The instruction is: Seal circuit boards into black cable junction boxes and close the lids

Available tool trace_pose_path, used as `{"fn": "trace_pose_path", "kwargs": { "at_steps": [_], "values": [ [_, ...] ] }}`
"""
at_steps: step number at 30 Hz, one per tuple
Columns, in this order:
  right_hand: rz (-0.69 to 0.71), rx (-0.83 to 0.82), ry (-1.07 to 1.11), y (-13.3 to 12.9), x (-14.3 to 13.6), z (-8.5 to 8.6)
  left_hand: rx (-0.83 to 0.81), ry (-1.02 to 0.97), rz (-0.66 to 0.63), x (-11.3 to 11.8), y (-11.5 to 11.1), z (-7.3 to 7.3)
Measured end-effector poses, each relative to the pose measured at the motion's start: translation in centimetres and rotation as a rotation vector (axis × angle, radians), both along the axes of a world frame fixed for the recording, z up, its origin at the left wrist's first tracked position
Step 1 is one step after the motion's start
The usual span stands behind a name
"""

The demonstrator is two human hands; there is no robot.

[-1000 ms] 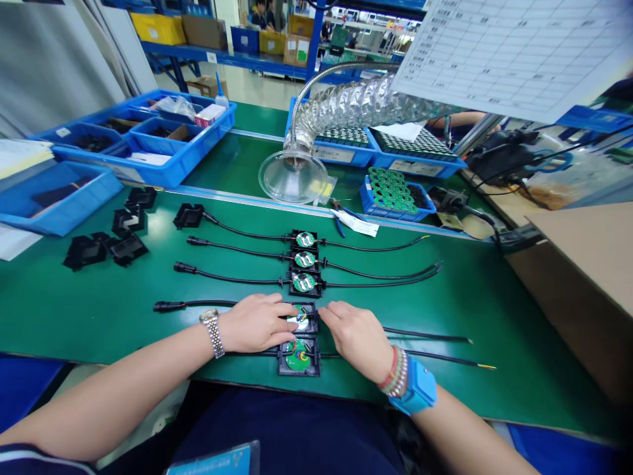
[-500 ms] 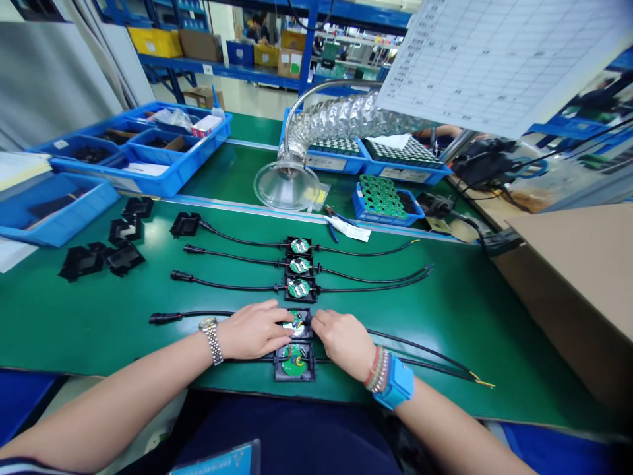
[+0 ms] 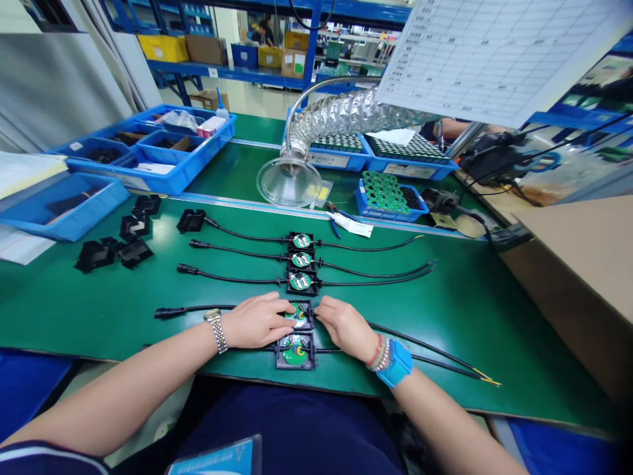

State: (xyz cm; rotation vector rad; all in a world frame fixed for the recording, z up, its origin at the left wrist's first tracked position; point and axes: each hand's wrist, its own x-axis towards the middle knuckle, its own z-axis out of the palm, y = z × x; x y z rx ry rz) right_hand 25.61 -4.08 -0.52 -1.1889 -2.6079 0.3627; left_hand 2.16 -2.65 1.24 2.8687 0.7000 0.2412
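Observation:
My left hand (image 3: pixel 260 321) reaches over the left side of a black plastic housing (image 3: pixel 310 316), its thumb and fingertips gripping it and partly covering the round green circuit board (image 3: pixel 300 311) inside. At the housing's right side, the bent fingers of my right hand (image 3: pixel 346 330) pinch a black cable (image 3: pixel 410 338) where it enters. That cable runs off right to bare yellow wire ends. Just below lies a second open housing (image 3: pixel 281 359) with a green board (image 3: pixel 295 351) and colored wires. Above my hands, several wired housings (image 3: pixel 301 282) stand in a column, cables stretching out both ways.
Loose black housing parts (image 3: pixel 133 253) lie at the left near a blue bin (image 3: pixel 93 210). A clear fume hood (image 3: pixel 289 181) on a foil duct hangs over the back. Pliers (image 3: pixel 335 227), a white tube (image 3: pixel 353 224) and a bin of green boards (image 3: pixel 390 212) sit behind. A cardboard box (image 3: pixel 583 264) stands right.
Both hands stay at the same housing with nearly the same grip. The right fingers sit slightly farther from the housing's right edge. The whole view has shifted a little.

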Motion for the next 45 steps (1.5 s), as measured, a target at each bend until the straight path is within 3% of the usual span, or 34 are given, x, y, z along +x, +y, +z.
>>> {"fn": "trace_pose_path", "kwargs": {
  "at_steps": [6, 14, 23, 32, 35, 40, 45],
  "values": [
    [-0.004, 0.099, 0.186, -1.0, 0.2, 0.1, 0.019, 0.018, -0.011, -0.1, 0.0, 0.0],
    [0.062, 0.045, 0.002, -1.3, -0.1, 1.0, -0.014, 0.043, 0.006, -0.1, 0.1, 0.0],
    [0.049, -0.023, -0.040, -0.8, -1.3, 1.5, -0.088, 0.037, 0.011, -0.2, 0.2, 0.5],
    [0.027, 0.087, -0.093, -1.6, -2.5, 1.7, -0.068, 0.029, 0.047, -0.3, -0.1, 0.6],
    [0.056, 0.086, -0.039, -1.9, -2.4, 1.4, -0.095, -0.041, 0.113, -1.0, -0.4, 1.0],
    [0.093, 0.063, -0.062, -1.8, -2.5, 1.5, -0.224, -0.116, 0.419, -2.2, -0.7, 1.4],
    [0.062, 0.067, -0.050, -2.0, -2.8, 1.4, -0.213, -0.125, 0.427, -2.1, -0.8, 0.7]
  ]
}}
